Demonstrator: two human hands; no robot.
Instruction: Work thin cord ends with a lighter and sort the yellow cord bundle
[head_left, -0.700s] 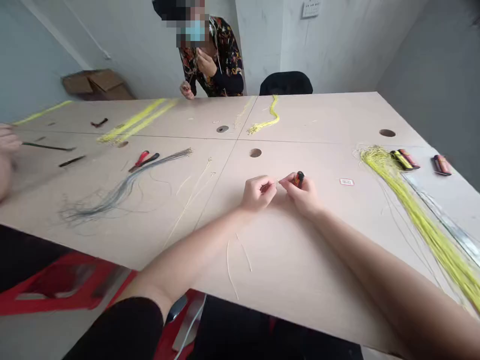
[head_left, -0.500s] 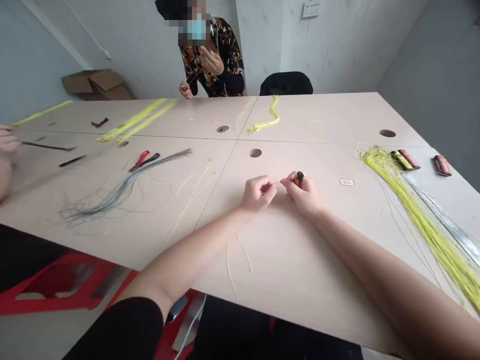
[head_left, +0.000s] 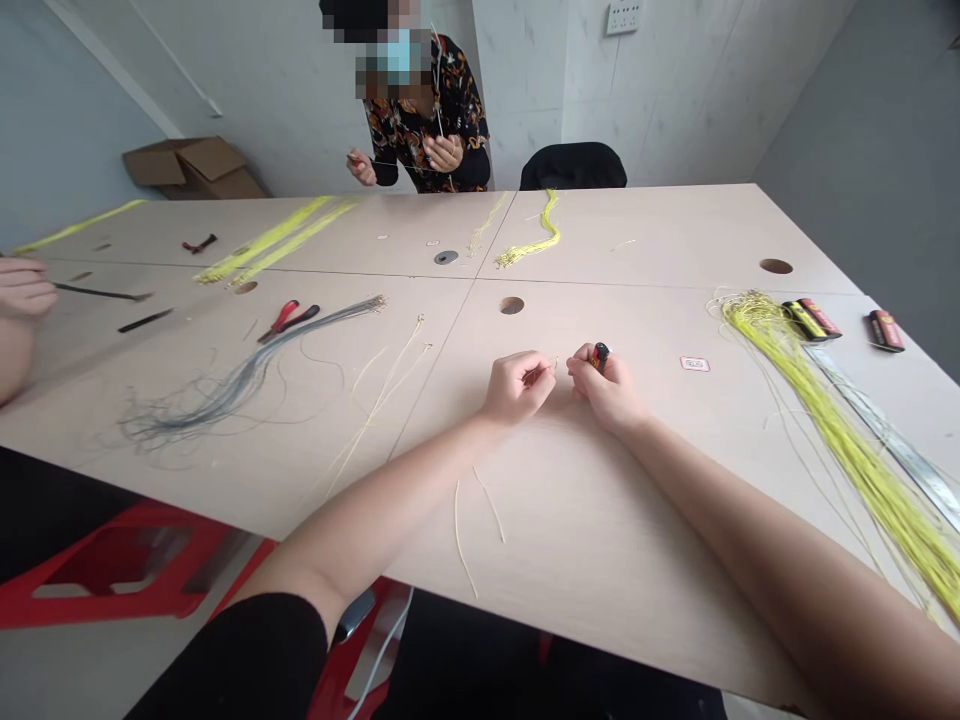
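Right hand (head_left: 606, 392) closed on an upright lighter (head_left: 600, 356), left hand (head_left: 516, 388) pinching a thin strand (head_left: 554, 364), tip rightward

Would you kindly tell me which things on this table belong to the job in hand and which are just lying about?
In use:
left hand pinching a thin pale cord
right hand holding a black-and-red lighter

Lying about:
red-handled pliers
yellow cord bundle
grey cord bundle
steel ruler

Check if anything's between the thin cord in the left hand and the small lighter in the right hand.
Nothing visible stands between them. The left hand pinches the thin pale cord, whose tip points toward the right hand, which holds the small lighter; the cord and lighter are apart, with only a short gap.
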